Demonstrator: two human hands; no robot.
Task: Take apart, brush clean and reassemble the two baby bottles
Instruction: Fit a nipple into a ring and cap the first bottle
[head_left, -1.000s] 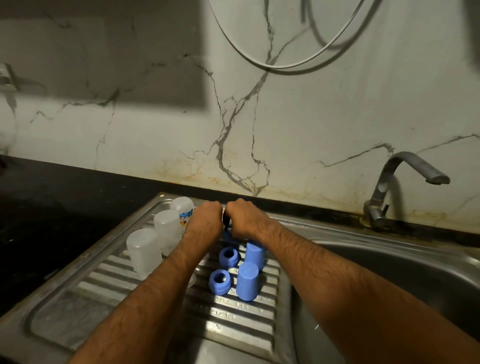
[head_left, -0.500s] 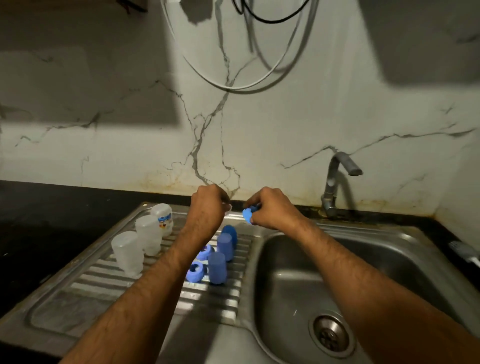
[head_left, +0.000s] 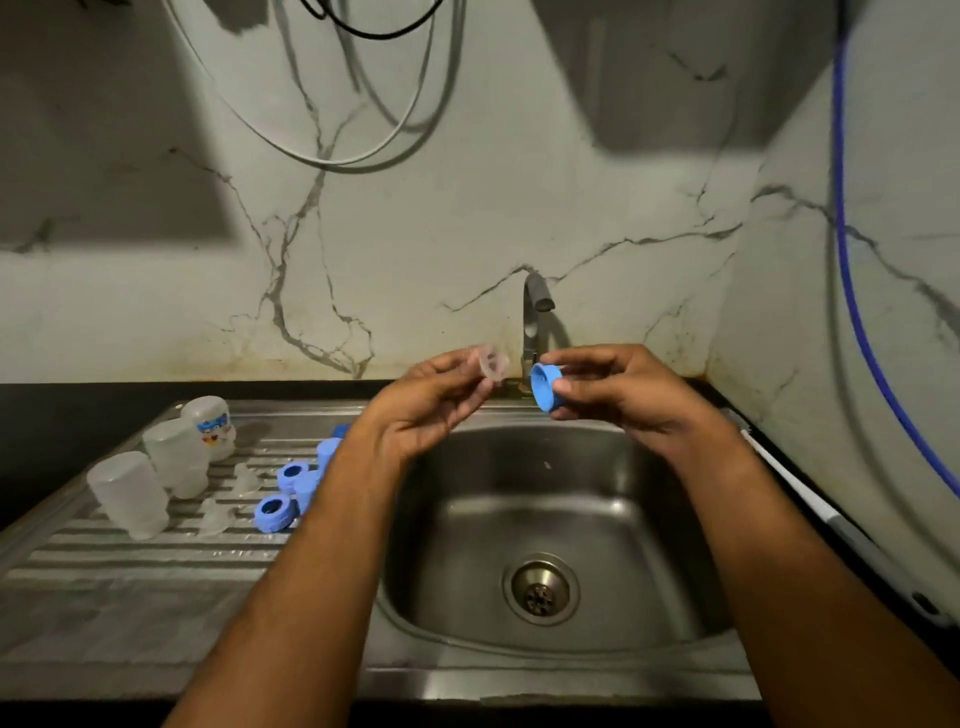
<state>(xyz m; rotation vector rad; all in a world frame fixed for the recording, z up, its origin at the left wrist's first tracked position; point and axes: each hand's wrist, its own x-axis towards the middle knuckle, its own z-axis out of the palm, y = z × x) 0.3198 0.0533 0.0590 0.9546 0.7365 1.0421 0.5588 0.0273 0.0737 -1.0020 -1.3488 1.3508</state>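
Above the sink basin (head_left: 545, 519), just in front of the tap (head_left: 535, 312), the left hand (head_left: 426, 405) pinches a clear nipple (head_left: 488, 362) at its fingertips while the right hand (head_left: 623, 389) grips a blue collar ring (head_left: 545, 387), the two parts near each other but apart. Both grips are light fingertip holds on small and probably wet pieces, so either could slip and drop toward the drain (head_left: 540, 588) below. Pressing the soft nipple in crooked could leave it badly seated, and the bottle would then leak. Left of the basin, on the ribbed drainboard (head_left: 130, 561), stand three upturned clear bottle bodies (head_left: 130, 493), with more blue rings (head_left: 272, 513) and caps beside them. A careless elbow could topple them.
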